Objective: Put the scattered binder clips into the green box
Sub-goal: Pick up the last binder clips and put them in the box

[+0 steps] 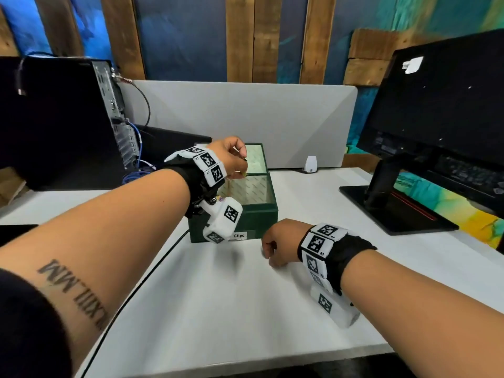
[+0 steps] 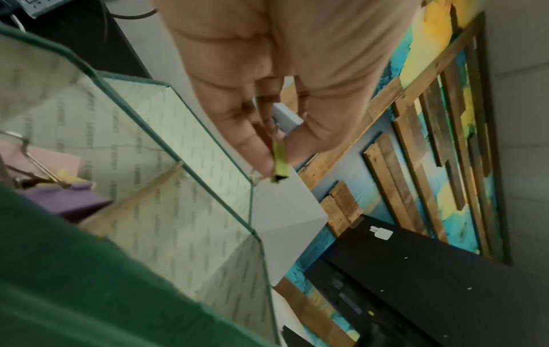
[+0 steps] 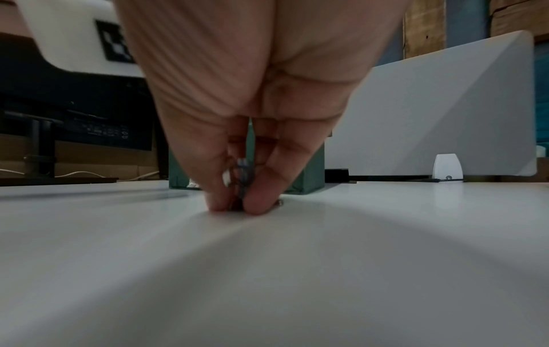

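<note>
The green box (image 1: pixel 256 222) stands open mid-table, its lid (image 1: pixel 256 159) raised behind it, a "Clips" label on its front. My left hand (image 1: pixel 231 159) hovers over the box and pinches a yellow-green binder clip (image 2: pixel 279 162) between thumb and fingers. In the left wrist view, pink and purple clips (image 2: pixel 68 197) lie inside the box (image 2: pixel 89 281). My right hand (image 1: pixel 275 246) is down on the white table in front of the box, thumb and fingers pinched on a small purple binder clip (image 3: pixel 243 173) that touches the tabletop.
A black monitor (image 1: pixel 436 110) on its stand fills the right. A black computer tower (image 1: pixel 62 118) with blue cables sits left. A grey divider panel (image 1: pixel 245 118) runs behind the box. A black cable (image 1: pixel 141 282) crosses the table's left part.
</note>
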